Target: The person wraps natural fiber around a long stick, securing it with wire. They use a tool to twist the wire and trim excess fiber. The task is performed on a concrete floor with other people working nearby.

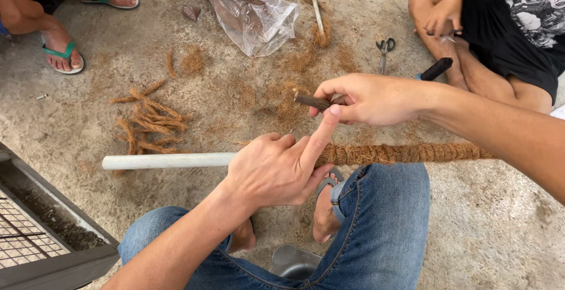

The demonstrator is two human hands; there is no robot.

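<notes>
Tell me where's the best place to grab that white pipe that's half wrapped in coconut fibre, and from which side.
Probably grip the white pipe on its bare left section, coming down from above. That part is smooth, round and uncovered, lying flat on the concrete floor with open space around it. The fibre wrapping covers the right part, and the left hand already sits at the middle, so a grip there would crowd it.

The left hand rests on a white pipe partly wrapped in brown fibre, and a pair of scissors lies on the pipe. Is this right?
Not quite. In the head view the scissors lie on the ground, apart from the white pipe. The left hand does rest on the pipe, partly wrapped in brown fibre.
</notes>
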